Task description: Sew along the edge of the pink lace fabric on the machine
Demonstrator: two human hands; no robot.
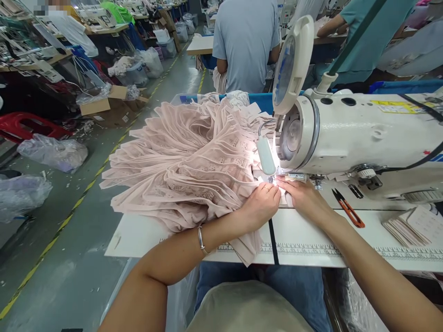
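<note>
Lying beside fingers [272,191] of left hand [261,203]: pink fabric [187,161].

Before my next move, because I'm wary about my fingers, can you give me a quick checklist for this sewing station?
1. Left hand and right hand together near the stitching area: ok.
2. Fingertips clear of the needle: cannot tell, needle not distinct.
3. Light at the sewing machine: ok, bright glow.
4. Left forearm clear of the pink fabric pile: not ok, it crosses the pile's near edge.
5. Orange-handled snips apart from both hands: ok.
</note>
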